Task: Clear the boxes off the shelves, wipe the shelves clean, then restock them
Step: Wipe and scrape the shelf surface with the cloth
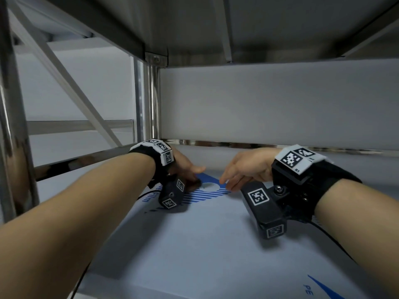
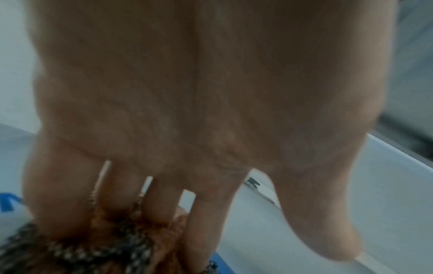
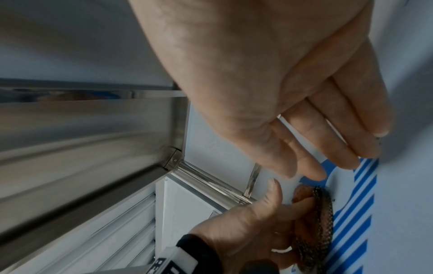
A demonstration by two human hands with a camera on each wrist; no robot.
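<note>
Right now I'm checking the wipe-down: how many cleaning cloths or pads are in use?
1: an orange scouring pad edged in dark mesh, held by the left hand against the blue-striped box. The right hand holds nothing. Others may be out of view.

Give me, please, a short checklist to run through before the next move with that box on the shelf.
1. Box lies flat on the shelf: ok.
2. Left hand holds the cloth, pressed on the box top: ok.
3. Right hand free, fingers straight over the box: ok.
4. Room under the upper shelf to work: ok.
5. Shelf surface below the box wiped: cannot tell, hidden.
6. Box pushed fully back: cannot tell.
</note>
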